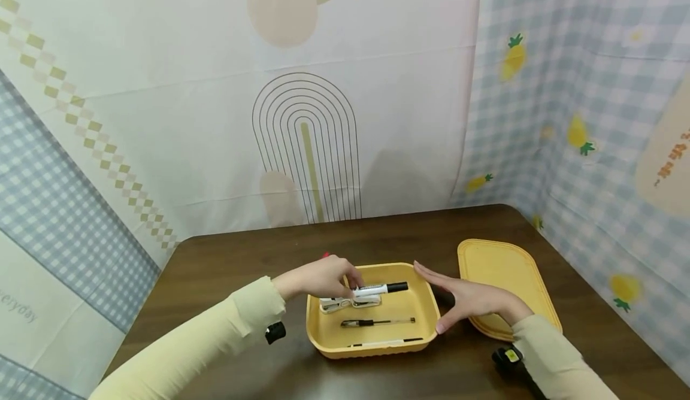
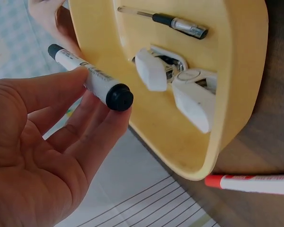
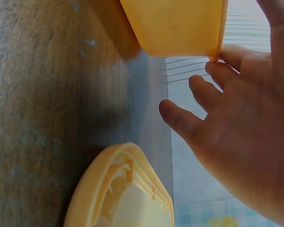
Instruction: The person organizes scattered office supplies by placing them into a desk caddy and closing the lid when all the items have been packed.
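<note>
OK, head cam, clock centred on the yellow box point(image 1: 424, 310): L hand point(image 1: 330, 275) is in from 10–11 o'clock, over the far side. Fingers bent, thumb vs. fingertips, pinching a white marker w/ blk ends point(image 1: 372, 290). L wrist cam confirms: good grip round the barrel, marker up off the box floor. It's at approx 12 o'clock, one blk end aimed toward 3.

Under it, nr 10 o'clock, white items w/ metal bits point(image 2: 151, 70) lie in the box; exact type, can't tell. Blk-and-clear pen point(image 1: 377, 322) sits just on the 6 o'clock side of centre, lying crosswise; a slim white stick w/ blk ends point(image 1: 385, 344) is tight by the 6 o'clock wall, partly hidden.

Over at 3 o'clock, R hand point(image 1: 469, 299): thumb and index spread wide along that side, a fingertip touching the rim per R wrist cam, other fingers extended, nothing pinched.

Outside the box: yellow lid point(image 1: 509, 277) flat on the brown table point(image 1: 232, 286) approx 3 o'clock, apart from the box, partly behind R hand. Red-capped marker point(image 2: 253, 184) on the table btw 10 and 11, just outside the box.
</note>
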Demonstrator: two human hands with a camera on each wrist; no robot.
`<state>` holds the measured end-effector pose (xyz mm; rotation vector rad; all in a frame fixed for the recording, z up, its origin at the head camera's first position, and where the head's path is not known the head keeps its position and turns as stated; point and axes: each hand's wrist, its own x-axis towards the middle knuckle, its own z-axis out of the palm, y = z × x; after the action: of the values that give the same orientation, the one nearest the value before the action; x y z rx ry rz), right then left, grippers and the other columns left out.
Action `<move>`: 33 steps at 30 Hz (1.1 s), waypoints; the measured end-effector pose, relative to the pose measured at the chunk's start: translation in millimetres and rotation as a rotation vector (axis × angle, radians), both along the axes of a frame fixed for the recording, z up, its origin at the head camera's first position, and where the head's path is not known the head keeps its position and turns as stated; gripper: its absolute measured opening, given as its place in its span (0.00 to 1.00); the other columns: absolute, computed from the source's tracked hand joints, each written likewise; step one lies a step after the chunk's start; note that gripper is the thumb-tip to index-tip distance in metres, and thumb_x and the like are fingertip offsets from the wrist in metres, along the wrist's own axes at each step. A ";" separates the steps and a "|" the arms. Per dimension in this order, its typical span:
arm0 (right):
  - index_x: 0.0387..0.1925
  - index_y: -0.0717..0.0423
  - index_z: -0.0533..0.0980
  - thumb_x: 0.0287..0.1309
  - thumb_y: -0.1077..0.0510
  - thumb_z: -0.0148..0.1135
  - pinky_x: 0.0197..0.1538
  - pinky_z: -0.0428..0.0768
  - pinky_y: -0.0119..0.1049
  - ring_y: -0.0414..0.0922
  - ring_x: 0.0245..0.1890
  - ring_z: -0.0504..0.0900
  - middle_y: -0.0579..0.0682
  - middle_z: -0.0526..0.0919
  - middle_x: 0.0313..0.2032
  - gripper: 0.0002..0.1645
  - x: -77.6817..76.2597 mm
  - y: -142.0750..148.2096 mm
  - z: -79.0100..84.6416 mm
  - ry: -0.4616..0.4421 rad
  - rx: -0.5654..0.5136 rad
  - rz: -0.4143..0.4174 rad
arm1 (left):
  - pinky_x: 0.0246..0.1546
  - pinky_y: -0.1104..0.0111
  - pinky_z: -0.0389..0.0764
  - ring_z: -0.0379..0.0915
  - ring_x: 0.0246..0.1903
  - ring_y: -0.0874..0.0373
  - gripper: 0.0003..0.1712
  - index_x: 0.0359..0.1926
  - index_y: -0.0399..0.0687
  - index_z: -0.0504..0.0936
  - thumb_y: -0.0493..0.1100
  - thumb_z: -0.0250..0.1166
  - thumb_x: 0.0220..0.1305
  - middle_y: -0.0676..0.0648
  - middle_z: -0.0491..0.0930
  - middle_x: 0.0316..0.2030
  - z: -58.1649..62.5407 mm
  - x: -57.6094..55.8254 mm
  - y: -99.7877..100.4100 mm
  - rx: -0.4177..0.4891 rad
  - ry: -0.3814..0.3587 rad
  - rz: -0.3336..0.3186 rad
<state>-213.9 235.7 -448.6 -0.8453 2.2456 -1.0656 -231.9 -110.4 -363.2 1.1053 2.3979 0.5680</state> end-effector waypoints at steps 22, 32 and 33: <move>0.80 0.33 0.36 0.53 0.53 0.78 0.68 0.51 0.72 0.60 0.77 0.39 0.49 0.35 0.80 0.71 1.3 1.3 -11.4 -0.018 -0.033 0.007 | 0.42 0.75 0.78 0.81 0.41 0.65 0.11 0.44 0.44 0.89 0.34 0.70 0.59 0.51 0.87 0.38 -28.1 15.8 8.2 -0.124 -0.021 -0.050; 0.81 0.36 0.37 0.53 0.53 0.78 0.68 0.50 0.72 0.59 0.77 0.38 0.50 0.34 0.80 0.70 -3.9 0.8 -5.2 -0.013 -0.043 0.008 | 0.38 0.77 0.77 0.78 0.36 0.68 0.10 0.44 0.44 0.89 0.34 0.71 0.59 0.52 0.87 0.36 -32.1 16.2 7.6 -0.123 -0.011 -0.032; 0.81 0.36 0.37 0.53 0.53 0.78 0.68 0.50 0.72 0.59 0.77 0.38 0.49 0.34 0.80 0.70 -4.1 0.6 -4.5 -0.014 -0.042 0.008 | 0.38 0.77 0.76 0.78 0.36 0.68 0.10 0.44 0.44 0.89 0.34 0.71 0.59 0.52 0.87 0.36 -32.8 16.1 7.4 -0.120 -0.011 -0.030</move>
<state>-218.0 236.3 -453.2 -0.8609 2.2139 -1.1152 -215.8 -102.9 -395.9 1.0816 2.3685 0.4135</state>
